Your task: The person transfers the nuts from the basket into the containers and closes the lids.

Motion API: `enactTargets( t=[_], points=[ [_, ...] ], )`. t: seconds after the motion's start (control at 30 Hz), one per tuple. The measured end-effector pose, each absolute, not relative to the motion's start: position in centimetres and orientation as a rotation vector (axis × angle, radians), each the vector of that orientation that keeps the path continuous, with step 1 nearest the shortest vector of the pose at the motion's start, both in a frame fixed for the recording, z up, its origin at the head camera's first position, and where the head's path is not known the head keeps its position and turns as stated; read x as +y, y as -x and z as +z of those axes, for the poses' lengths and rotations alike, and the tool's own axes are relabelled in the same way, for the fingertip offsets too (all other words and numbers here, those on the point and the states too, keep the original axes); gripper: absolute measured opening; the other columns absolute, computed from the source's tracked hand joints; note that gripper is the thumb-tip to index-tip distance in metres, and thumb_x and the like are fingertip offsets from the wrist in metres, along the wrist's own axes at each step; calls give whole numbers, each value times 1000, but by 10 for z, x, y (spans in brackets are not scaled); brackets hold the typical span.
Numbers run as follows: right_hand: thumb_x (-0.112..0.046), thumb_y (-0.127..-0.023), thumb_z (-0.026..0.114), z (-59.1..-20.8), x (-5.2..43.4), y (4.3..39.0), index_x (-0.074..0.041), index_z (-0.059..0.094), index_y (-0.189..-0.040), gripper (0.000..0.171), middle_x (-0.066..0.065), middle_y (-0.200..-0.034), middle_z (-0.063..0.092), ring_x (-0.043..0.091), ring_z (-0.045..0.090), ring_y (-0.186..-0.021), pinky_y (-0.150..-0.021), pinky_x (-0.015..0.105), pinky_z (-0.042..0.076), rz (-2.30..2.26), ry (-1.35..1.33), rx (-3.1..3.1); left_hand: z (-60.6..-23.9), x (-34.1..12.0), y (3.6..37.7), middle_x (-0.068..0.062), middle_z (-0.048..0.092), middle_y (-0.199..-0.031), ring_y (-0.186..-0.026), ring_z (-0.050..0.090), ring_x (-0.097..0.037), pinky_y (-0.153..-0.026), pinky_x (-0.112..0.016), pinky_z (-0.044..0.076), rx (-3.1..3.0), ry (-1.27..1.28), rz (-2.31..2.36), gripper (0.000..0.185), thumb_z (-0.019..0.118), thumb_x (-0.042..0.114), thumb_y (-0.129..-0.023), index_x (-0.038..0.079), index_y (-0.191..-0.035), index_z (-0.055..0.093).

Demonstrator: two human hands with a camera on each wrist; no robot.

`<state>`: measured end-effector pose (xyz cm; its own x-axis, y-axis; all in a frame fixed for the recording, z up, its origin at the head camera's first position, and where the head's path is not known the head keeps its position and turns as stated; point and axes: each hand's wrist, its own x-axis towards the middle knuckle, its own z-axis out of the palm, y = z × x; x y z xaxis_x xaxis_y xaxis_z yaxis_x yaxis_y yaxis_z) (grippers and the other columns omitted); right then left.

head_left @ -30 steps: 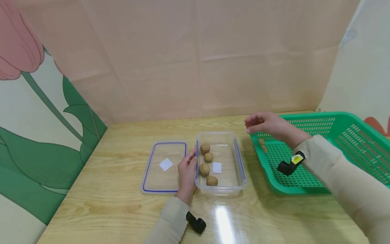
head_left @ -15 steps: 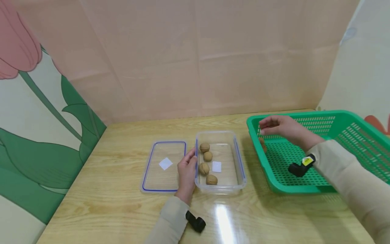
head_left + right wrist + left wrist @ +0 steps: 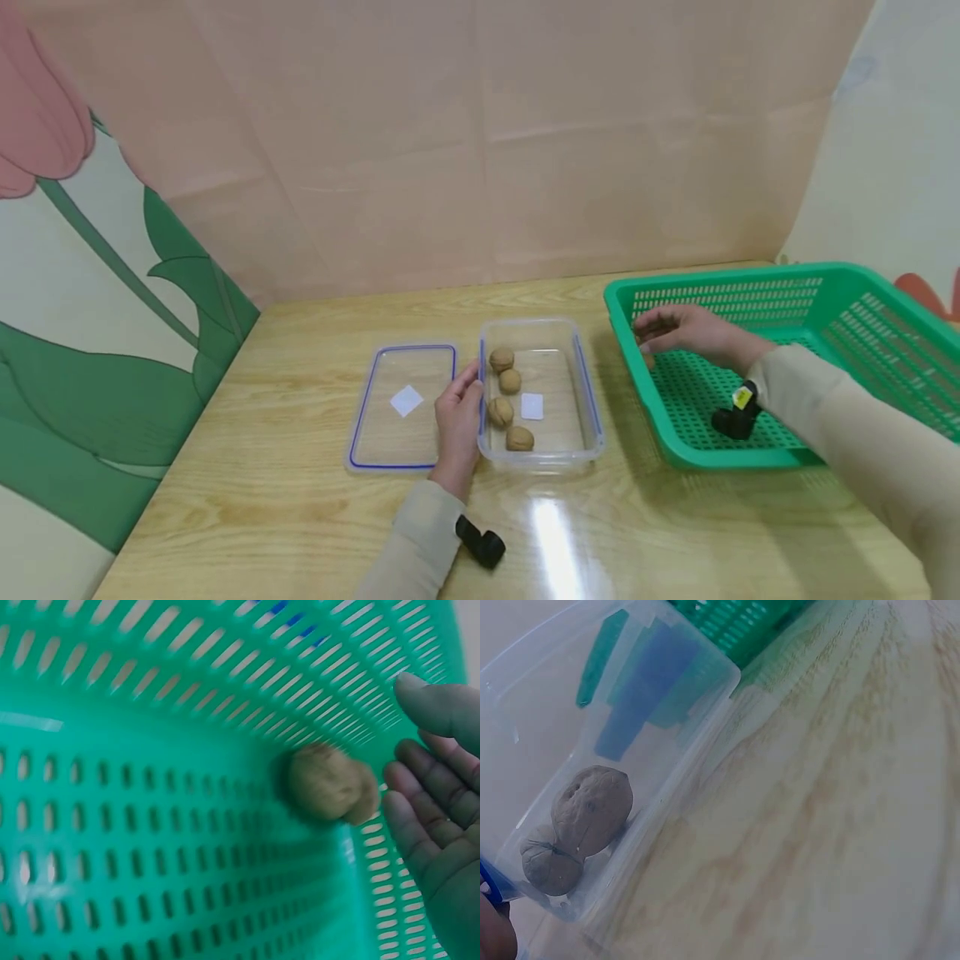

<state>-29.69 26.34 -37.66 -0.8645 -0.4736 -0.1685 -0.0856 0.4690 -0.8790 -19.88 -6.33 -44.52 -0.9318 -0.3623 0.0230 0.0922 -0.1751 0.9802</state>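
Observation:
A clear plastic box (image 3: 592, 417) holds several walnuts (image 3: 501, 360) in a row along its left side. My left hand (image 3: 459, 421) rests against the box's left wall, fingers straight. Its lid (image 3: 375, 433) with a blue seal lies flat just left of it. My right hand (image 3: 678, 331) reaches into the green basket (image 3: 825, 287), fingers relaxed and holding nothing. One walnut (image 3: 330, 784) lies in the basket's corner, just off my fingertips (image 3: 401, 821). In the left wrist view two walnuts (image 3: 592, 810) sit against the box wall (image 3: 675, 772).
The wooden table (image 3: 300, 517) is closed in by a pink paper wall (image 3: 480, 167) behind and a tulip-printed panel (image 3: 112, 317) at the left. The basket's perforated walls (image 3: 187, 667) rise round my right hand.
My right hand has moved right and down from above the basket's left rim into the basket, close to the walnut. The left hand has stayed at the box.

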Motion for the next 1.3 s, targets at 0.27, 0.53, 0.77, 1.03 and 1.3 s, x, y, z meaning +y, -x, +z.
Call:
enactTargets(
  t=[0.27, 0.53, 0.77, 1.03, 1.3],
  points=[
    [-8, -82, 66, -389, 264, 300, 6, 47, -123, 48, 18, -116, 56, 14, 56, -99, -86, 43, 51, -1296, 475, 2344, -445, -64, 201, -12, 58, -126, -119, 50, -20, -101, -32, 42, -1793, -265, -2145, 34, 53, 4, -87, 2, -119, 60],
    [-2, -83, 63, -399, 262, 302, 4, 52, -116, 35, 18, -113, 57, 23, 55, -102, -80, 34, 53, -1150, 581, 2455, -445, -65, 202, -12, 59, -125, -114, 51, -19, -97, -28, 44, -1784, -267, -2128, 34, 53, 4, -86, 0, -119, 60],
    [2, -79, 64, -403, 260, 305, 5, 53, -113, 36, 18, -111, 57, 23, 54, -101, -79, 33, 53, -1127, 613, 2479, -444, -67, 201, -12, 56, -129, -124, 47, -22, -105, -34, 38, -1794, -271, -2156, 35, 53, 5, -87, 2, -121, 59],
    [1, -78, 66, -406, 260, 302, 5, 55, -112, 36, 18, -111, 58, 23, 55, -100, -80, 34, 53, -1124, 613, 2487, -446, -66, 199, -10, 55, -130, -126, 45, -22, -105, -34, 38, -1811, -296, -2165, 35, 53, 6, -87, 5, -121, 60],
    [-5, -78, 68, -406, 263, 301, 6, 56, -114, 39, 20, -113, 60, 26, 58, -101, -81, 37, 54, -1117, 619, 2487, -448, -63, 200, -9, 56, -129, -126, 45, -21, -105, -34, 37, -1790, -301, -2178, 34, 54, 5, -87, 5, -120, 60]
  ],
)
